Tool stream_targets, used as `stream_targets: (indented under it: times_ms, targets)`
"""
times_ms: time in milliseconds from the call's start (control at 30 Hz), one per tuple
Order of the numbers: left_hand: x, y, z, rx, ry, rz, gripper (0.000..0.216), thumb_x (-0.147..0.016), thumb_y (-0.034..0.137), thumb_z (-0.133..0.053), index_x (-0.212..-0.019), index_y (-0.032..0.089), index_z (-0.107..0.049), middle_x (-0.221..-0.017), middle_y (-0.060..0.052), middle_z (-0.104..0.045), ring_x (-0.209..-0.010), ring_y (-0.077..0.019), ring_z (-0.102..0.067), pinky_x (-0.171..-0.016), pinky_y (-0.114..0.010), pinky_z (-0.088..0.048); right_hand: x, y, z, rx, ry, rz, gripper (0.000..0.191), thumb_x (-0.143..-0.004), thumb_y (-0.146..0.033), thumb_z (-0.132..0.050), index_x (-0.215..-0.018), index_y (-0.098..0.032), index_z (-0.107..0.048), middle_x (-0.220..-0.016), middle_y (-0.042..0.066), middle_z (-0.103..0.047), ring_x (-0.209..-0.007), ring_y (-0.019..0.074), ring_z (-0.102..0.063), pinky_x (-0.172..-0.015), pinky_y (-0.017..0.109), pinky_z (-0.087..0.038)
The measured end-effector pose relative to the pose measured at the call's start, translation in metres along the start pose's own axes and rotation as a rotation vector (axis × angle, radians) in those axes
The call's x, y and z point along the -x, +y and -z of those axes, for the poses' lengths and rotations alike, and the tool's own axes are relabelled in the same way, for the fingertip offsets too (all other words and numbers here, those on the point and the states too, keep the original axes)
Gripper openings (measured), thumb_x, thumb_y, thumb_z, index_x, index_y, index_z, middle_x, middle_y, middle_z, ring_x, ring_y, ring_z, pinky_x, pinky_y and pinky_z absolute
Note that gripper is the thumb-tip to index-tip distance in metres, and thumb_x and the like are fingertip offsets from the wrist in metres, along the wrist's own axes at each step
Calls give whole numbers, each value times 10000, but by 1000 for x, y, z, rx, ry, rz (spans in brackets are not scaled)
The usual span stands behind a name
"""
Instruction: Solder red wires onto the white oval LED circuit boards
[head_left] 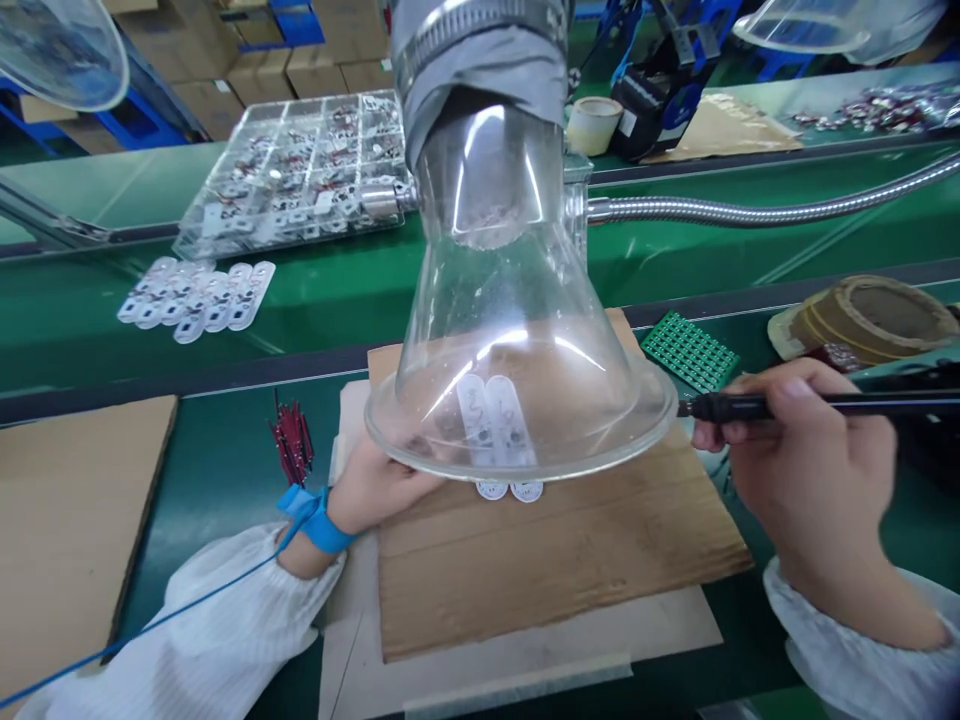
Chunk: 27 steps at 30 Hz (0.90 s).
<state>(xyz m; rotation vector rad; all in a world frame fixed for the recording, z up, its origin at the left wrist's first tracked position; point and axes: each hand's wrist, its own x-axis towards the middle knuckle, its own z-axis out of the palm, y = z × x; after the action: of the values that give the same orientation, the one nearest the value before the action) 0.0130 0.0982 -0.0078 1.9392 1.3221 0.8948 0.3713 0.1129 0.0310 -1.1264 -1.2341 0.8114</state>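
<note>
Green bench [67, 330], cardboard pad [562, 570] on it. Right hand [814, 480] clenched around soldering iron [750, 407], front end just beside rim of glass fume hood [502, 300]. Left hand [379, 485], blue wrist strap [315, 520] on, rests on pad, fingers behind rim; grip cannot be told. White boards [487, 430] lie under hood, glass in between. Farther out: green PCB [690, 350], red wires [292, 440], parts tray [292, 170].

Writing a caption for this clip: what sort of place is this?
Probably an electronics assembly line: a right hand holds what looks like a soldering iron, a blue anti-static wrist strap is worn, and a clear glass fume hood hangs over the work.
</note>
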Motion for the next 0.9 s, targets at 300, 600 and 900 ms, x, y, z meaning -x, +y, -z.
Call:
stream_targets:
  times_ms: [300,600,900]
  targets:
    - [-11,21,4,-136,-77,-273,271,-986,361,-630,-1190,251,-771,-1215,-85,-802,-1332,-322,-671,-1238,-547,-487,27,41,-23,-4,-219,-24,101,-1032,-349,-715,-988,-258,-722,-713,-24,-703,-593,150,-670,-565,261,-556]
    - [-14,14,-2,-17,-111,-154,515,-948,412,-724,-1448,319,-642,-1303,-93,-762,-1251,-326,-711,-931,-479,-687,25,39,-21,101,-380,110,18,-1025,-290,-718,-1043,-291,-719,-773,-12,-748,-602,175,-717,-543,271,-597]
    - [-17,12,-4,-46,-116,-175,432,-937,347,-734,-1364,301,-683,-1230,-99,-767,-1260,-319,-686,-892,-465,-684,27,46,-16,166,-434,146,71,-1016,-258,-711,-1074,-299,-710,-869,3,-767,-663,181,-719,-550,259,-586]
